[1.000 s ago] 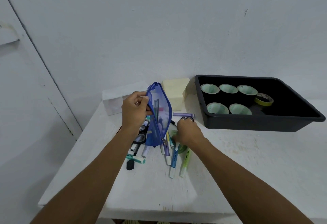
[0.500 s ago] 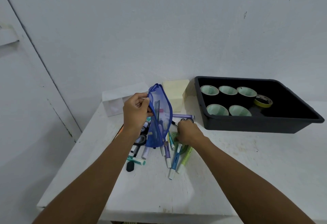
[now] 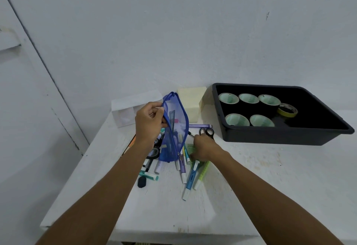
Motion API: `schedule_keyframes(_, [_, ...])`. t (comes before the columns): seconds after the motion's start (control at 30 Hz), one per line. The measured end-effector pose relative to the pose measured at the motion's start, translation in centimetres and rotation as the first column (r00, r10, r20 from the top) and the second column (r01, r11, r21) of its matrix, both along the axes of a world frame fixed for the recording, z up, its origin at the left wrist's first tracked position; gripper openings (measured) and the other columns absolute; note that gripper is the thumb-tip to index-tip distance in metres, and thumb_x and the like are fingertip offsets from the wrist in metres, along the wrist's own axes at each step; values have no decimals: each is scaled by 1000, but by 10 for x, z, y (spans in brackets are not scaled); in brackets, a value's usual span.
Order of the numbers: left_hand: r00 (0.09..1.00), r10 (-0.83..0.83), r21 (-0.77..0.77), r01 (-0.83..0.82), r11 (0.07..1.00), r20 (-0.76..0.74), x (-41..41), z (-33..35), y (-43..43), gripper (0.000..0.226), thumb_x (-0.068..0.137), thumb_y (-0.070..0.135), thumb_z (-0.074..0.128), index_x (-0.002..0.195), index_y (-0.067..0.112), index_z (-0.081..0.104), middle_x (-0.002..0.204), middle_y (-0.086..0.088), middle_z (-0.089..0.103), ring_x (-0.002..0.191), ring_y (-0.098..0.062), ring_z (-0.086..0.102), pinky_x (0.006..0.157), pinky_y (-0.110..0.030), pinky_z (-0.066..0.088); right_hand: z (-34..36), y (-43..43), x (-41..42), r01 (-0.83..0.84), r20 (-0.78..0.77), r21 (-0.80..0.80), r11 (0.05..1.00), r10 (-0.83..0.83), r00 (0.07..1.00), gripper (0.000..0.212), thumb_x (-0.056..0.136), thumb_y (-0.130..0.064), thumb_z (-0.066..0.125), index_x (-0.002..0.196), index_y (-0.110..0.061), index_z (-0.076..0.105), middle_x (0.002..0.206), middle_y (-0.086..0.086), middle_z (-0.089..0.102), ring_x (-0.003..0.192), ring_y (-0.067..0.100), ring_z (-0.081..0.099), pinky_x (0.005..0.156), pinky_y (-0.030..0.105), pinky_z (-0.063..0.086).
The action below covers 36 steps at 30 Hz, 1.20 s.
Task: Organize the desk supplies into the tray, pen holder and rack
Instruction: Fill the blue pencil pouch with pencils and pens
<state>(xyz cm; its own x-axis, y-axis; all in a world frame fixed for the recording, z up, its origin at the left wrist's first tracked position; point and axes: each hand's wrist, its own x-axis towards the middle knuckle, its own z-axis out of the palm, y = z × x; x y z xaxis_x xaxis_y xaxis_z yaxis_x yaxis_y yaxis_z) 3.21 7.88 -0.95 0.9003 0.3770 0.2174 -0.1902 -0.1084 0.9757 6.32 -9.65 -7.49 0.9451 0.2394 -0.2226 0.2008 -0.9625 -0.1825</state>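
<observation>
Desk supplies, chiefly a loose heap of plastic pens and highlighters (image 3: 190, 179), lie on the white tabletop (image 3: 251, 186) around the blue mesh zip pouch (image 3: 174, 128). You hold the pouch upright with its lower end down in the heap. More items show through the mesh.

The pens look light, stiff and smooth, so they will likely roll; take each one mid-barrel. The pouch is soft and floppy, so keep to its bound edge. Lift the black-handled scissors (image 3: 207, 131) by the loops.

Your left hand (image 3: 148, 123) is raised with the wrist bent, and its fingers (image 3: 154, 112) and thumb are pinched on the pouch's edge near the top. Your right hand (image 3: 202, 148) reaches low into the heap, knuckles up, just short of the scissors. Its fingers curl out of sight, so you cannot tell what they hold, if anything. The black plastic tray (image 3: 289, 138) sits to the right, well apart from the heap.
</observation>
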Motion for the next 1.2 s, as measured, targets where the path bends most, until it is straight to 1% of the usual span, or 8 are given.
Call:
schedule_keyframes(0.1, [1000, -4, -5, 3, 1000, -3, 1, 0, 0, 15, 94, 6, 56, 106, 4, 65, 83, -10, 71, 61, -15, 69, 59, -35, 61, 5, -1, 3, 15, -68, 17, 1000, -14, 998, 67, 75, -35, 79, 127, -7, 47, 121, 13, 51, 107, 28, 52, 83, 34, 48])
schedule_keyframes(0.27, [1000, -3, -4, 3, 1000, -5, 2, 2, 0, 12, 94, 7, 57, 102, 6, 65, 78, -7, 70, 59, -14, 67, 59, -35, 60, 26, -11, 14, 131, 75, 306, 943, -161, 984, 22, 85, -9, 62, 104, -16, 53, 107, 10, 62, 99, 28, 58, 79, 33, 49])
schedule_keyframes(0.47, [1000, 16, 6, -16, 1000, 9, 3, 2, -1, 10, 94, 9, 58, 101, 7, 65, 79, -10, 70, 61, -16, 66, 59, -33, 60, 91, -21, 5, 37, 309, 778, 627, -433, 847, 16, 87, -9, 64, 101, -16, 60, 89, -3, 64, 74, 5, 58, 64, 19, 50])
schedule_keyframes(0.57, [1000, 11, 0, -11, 1000, 14, 4, 3, -3, 11, 94, 8, 58, 102, 6, 65, 80, -11, 70, 61, -16, 67, 58, -34, 60, 118, -13, -6, -82, 328, 866, 493, -437, 838, 16, 85, -10, 66, 98, -16, 60, 84, -3, 65, 70, 6, 58, 61, 16, 50])
schedule_keyframes(0.73, [1000, 10, -11, -10, 1000, 8, 4, 6, -7, 13, 94, 8, 58, 104, 7, 65, 86, -7, 73, 68, -17, 71, 59, -33, 60, 106, 18, -12, -95, 413, 676, 731, -269, 870, 15, 85, -21, 68, 93, -28, 57, 80, -9, 66, 66, 9, 63, 61, 32, 57])
schedule_keyframes(0.87, [1000, 6, -10, -6, 1000, 16, 2, 7, -6, 13, 94, 6, 56, 102, 10, 65, 85, -5, 73, 70, -20, 72, 60, -34, 60, 89, 29, -16, -125, 472, 509, 852, -155, 868, 20, 87, -16, 67, 106, -15, 61, 97, 4, 69, 83, 19, 63, 77, 37, 56])
schedule_keyframes(1.03, [1000, 4, 15, -4, 1000, 22, 1, 4, 2, 13, 95, 7, 56, 104, 6, 64, 89, -9, 72, 71, -20, 72, 60, -34, 61, 80, 32, -19, -105, 426, 507, 855, -143, 893, 16, 91, -13, 63, 107, -13, 67, 102, 4, 71, 86, 19, 66, 80, 28, 54])
schedule_keyframes(1.2, [999, 33, 6, -33, 999, 22, 0, 4, 11, 10, 95, 10, 57, 101, 9, 65, 85, -6, 71, 68, -16, 71, 60, -33, 60, 69, 11, -14, -23, 394, 683, 730, -342, 853, 10, 91, -8, 58, 92, -13, 66, 82, 0, 67, 69, 15, 62, 62, 26, 49])
